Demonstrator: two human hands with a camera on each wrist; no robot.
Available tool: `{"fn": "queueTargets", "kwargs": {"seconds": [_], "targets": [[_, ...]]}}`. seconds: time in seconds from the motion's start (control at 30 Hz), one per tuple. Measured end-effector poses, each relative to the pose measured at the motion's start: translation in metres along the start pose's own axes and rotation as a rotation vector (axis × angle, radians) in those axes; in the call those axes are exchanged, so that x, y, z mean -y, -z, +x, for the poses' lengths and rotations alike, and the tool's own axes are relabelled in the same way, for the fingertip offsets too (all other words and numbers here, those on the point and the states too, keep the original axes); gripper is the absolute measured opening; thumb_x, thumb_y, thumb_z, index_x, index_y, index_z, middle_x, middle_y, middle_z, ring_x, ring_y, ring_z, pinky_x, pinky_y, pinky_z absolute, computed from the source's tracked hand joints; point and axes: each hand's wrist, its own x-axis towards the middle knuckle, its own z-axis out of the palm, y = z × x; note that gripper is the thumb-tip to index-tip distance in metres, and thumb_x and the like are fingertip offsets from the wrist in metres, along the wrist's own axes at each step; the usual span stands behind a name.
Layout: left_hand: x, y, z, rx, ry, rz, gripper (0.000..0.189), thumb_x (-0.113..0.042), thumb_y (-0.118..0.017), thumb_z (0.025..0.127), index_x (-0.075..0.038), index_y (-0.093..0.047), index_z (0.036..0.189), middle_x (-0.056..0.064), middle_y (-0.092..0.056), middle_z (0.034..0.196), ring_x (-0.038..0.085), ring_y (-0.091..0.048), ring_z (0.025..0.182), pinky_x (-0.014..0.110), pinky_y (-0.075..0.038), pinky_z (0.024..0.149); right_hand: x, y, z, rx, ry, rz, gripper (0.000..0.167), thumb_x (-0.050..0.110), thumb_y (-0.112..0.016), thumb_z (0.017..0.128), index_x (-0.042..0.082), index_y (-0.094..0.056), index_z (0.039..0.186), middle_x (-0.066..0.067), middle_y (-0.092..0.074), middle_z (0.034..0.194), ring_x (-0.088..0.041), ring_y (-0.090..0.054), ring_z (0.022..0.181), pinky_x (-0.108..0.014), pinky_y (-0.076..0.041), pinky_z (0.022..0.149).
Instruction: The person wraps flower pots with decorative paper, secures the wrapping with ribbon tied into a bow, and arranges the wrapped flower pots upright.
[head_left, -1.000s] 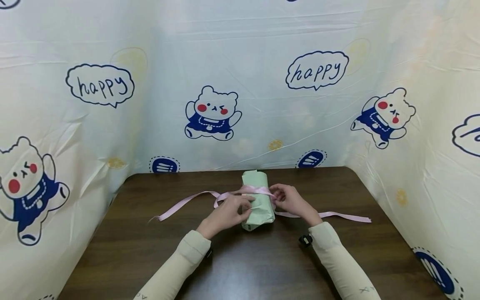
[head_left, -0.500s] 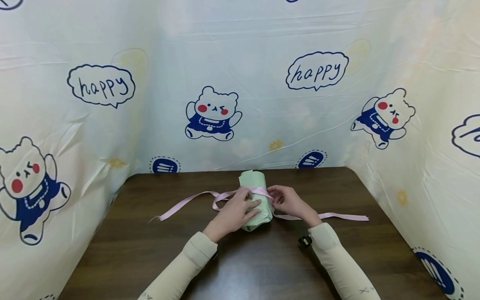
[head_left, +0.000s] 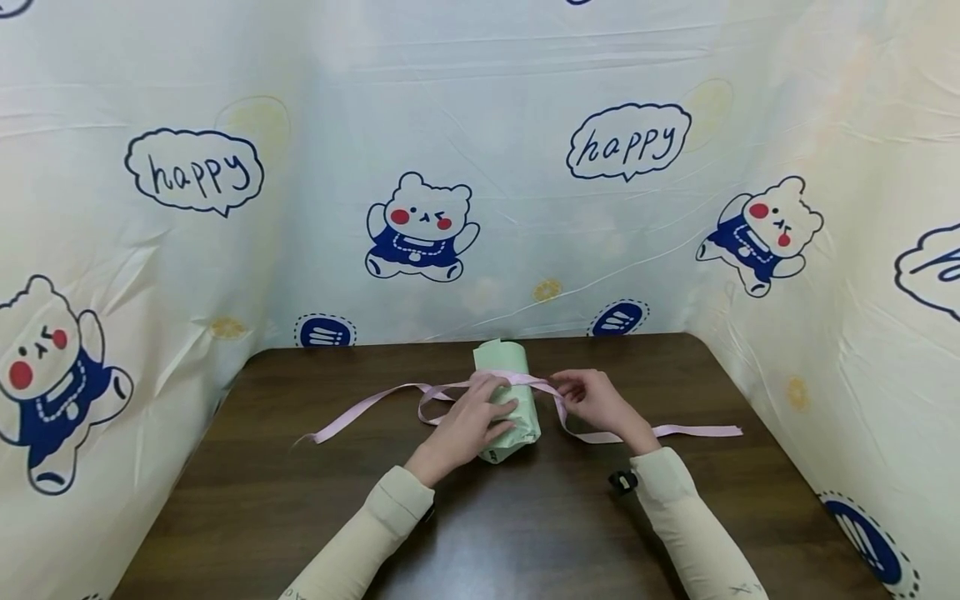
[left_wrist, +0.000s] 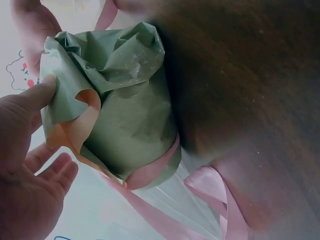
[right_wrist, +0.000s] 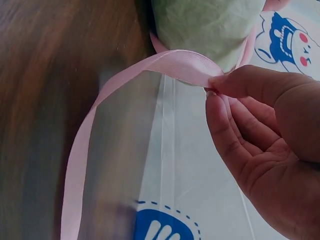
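Observation:
A package wrapped in pale green paper (head_left: 519, 421) lies on the dark wooden table, its crumpled folded end (left_wrist: 120, 60) showing in the left wrist view. Pink ribbon (head_left: 360, 408) crosses over its middle, with a loop and a long tail to the left. My left hand (head_left: 467, 423) rests on the package's left side and top, thumb touching the paper and fingers spread. Just right of the package, my right hand (head_left: 596, 402) pinches the ribbon (right_wrist: 175, 65) between thumb and index finger. From that pinch the ribbon drops in a curve, and its other tail runs right along the table.
The brown wooden table (head_left: 247, 508) reaches back to a pale curtain (head_left: 510, 108) printed with bears and "happy" bubbles, which also hangs at both sides. A small black device (head_left: 622, 482) sits at the right wrist.
My left hand has moved up and right onto the package. My right hand has drawn the pinched ribbon a little to the right, away from the package, which has shifted slightly left.

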Motion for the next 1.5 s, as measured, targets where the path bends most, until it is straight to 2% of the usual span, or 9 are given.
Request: {"fn": "queueTargets", "kwargs": {"seconds": [0.13, 0.23, 0.47, 0.67, 0.83, 1.07, 1.17, 1.33, 1.5], "targets": [[0.002, 0.001, 0.000, 0.020, 0.057, -0.039, 0.037, -0.033, -0.073, 0.095, -0.015, -0.073, 0.127, 0.018, -0.041, 0.158, 0.040, -0.033, 0.148, 0.048, -0.033, 0.119, -0.001, 0.005, 0.000, -0.036, 0.004, -0.019, 0.024, -0.008, -0.071, 0.087, -0.002, -0.075, 0.110, -0.009, -0.074, 0.091, -0.017, -0.066, 0.077, -0.027, -0.058, 0.070], [0.002, 0.002, 0.000, 0.044, 0.094, -0.097, 0.039, -0.033, -0.073, 0.095, -0.014, -0.072, 0.129, 0.020, -0.039, 0.159, 0.043, -0.029, 0.150, 0.050, -0.027, 0.122, 0.000, 0.008, 0.001, -0.113, -0.021, -0.015, 0.015, -0.003, -0.071, 0.090, 0.002, -0.077, 0.103, -0.007, -0.074, 0.088, -0.016, -0.066, 0.075, -0.027, -0.057, 0.068], [-0.001, 0.004, -0.002, 0.071, 0.112, -0.188, 0.040, -0.030, -0.072, 0.096, -0.011, -0.070, 0.132, 0.019, -0.053, 0.149, 0.037, -0.043, 0.144, 0.047, -0.037, 0.117, -0.002, 0.004, 0.015, -0.393, -0.057, -0.022, 0.005, 0.005, -0.075, 0.091, 0.002, -0.075, 0.095, -0.010, -0.074, 0.085, -0.017, -0.065, 0.071, -0.021, -0.053, 0.065], [-0.003, 0.007, -0.003, 0.085, 0.130, -0.226, 0.042, -0.028, -0.071, 0.097, -0.010, -0.067, 0.135, 0.020, -0.049, 0.152, 0.032, -0.045, 0.143, 0.046, -0.040, 0.114, -0.005, -0.009, 0.035, -0.498, 0.000, 0.004, 0.003, 0.001, -0.075, 0.089, -0.002, -0.074, 0.090, -0.013, -0.074, 0.083, -0.022, -0.068, 0.070, -0.021, -0.054, 0.064], [-0.003, 0.007, -0.003, 0.108, 0.152, -0.241, 0.043, -0.030, -0.069, 0.098, -0.012, -0.066, 0.136, 0.018, -0.047, 0.154, 0.030, -0.045, 0.143, 0.045, -0.041, 0.114, -0.007, -0.025, 0.049, -0.446, 0.059, -0.009, 0.014, 0.000, -0.067, 0.095, -0.002, -0.078, 0.104, -0.017, -0.077, 0.097, -0.027, -0.074, 0.082, -0.039, -0.061, 0.073], [-0.002, 0.006, -0.004, 0.127, 0.160, -0.253, 0.044, -0.031, -0.069, 0.098, -0.013, -0.064, 0.138, 0.017, -0.045, 0.156, 0.031, -0.044, 0.144, 0.046, -0.040, 0.115, -0.012, -0.047, 0.057, -0.207, 0.051, -0.003, 0.035, -0.005, -0.060, 0.096, -0.004, -0.066, 0.130, -0.021, -0.072, 0.119, -0.033, -0.072, 0.103, -0.045, -0.060, 0.085], [-0.003, 0.006, -0.004, 0.131, 0.162, -0.252, 0.044, -0.032, -0.068, 0.098, -0.013, -0.064, 0.138, 0.017, -0.045, 0.156, 0.031, -0.043, 0.145, 0.046, -0.040, 0.115, -0.012, -0.051, 0.057, -0.208, 0.070, -0.009, 0.031, -0.006, -0.064, 0.094, -0.006, -0.069, 0.124, -0.023, -0.072, 0.116, -0.036, -0.071, 0.105, -0.050, -0.058, 0.087], [-0.003, 0.006, -0.003, 0.130, 0.164, -0.256, 0.044, -0.031, -0.069, 0.098, -0.013, -0.064, 0.138, 0.016, -0.045, 0.156, 0.030, -0.043, 0.145, 0.047, -0.040, 0.115, -0.007, -0.049, 0.051, -0.262, 0.062, 0.015, 0.013, 0.001, -0.067, 0.094, -0.001, -0.077, 0.102, -0.018, -0.076, 0.102, -0.031, -0.073, 0.096, -0.050, -0.058, 0.084], [-0.003, 0.006, -0.001, 0.119, 0.149, -0.243, 0.043, -0.031, -0.070, 0.097, -0.012, -0.066, 0.136, 0.017, -0.044, 0.156, 0.031, -0.043, 0.145, 0.046, -0.041, 0.114, -0.008, -0.045, 0.042, -0.205, -0.008, 0.138, 0.012, 0.009, -0.062, 0.100, 0.002, -0.072, 0.098, -0.015, -0.072, 0.092, -0.021, -0.068, 0.081, -0.033, -0.057, 0.072]]}}
